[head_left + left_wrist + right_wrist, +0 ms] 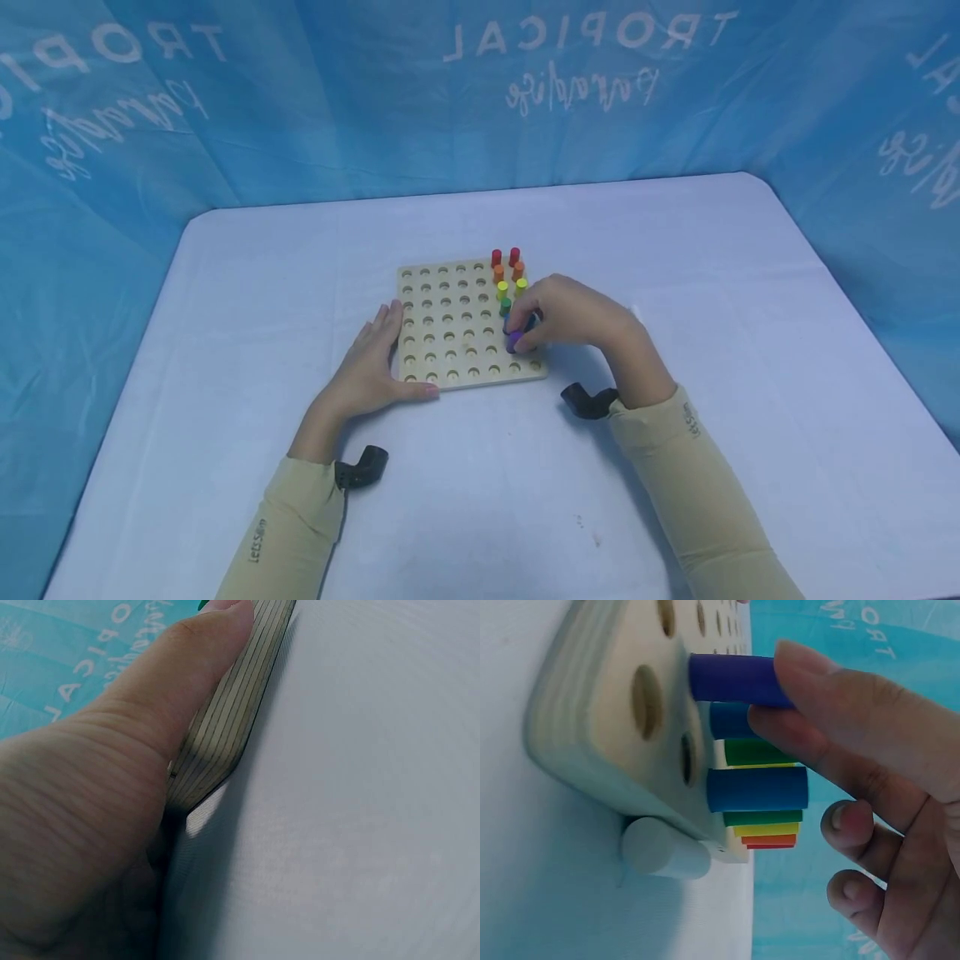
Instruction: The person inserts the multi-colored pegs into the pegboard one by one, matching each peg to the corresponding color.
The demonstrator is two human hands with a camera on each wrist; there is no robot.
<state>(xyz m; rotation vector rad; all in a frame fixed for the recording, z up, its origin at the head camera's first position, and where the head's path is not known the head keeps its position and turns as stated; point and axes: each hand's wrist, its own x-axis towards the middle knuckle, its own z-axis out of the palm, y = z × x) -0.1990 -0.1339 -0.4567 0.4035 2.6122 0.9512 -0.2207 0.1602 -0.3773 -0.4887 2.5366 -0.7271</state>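
A wooden pegboard with rows of round holes lies on the table. My left hand rests against its near left corner, fingers extended along the left side and thumb along the front edge. My right hand pinches a purple peg between thumb and index finger. That peg stands upright at the board; whether its end is inside a hole I cannot tell. Beyond it, two columns of pegs stand in the board: red, orange, yellow, green and blue. My right hand partly covers them in the head view.
A white cylinder lies on the table against the board's right side in the right wrist view. The white-covered table extends around the board. Blue printed curtain hangs behind and at both sides.
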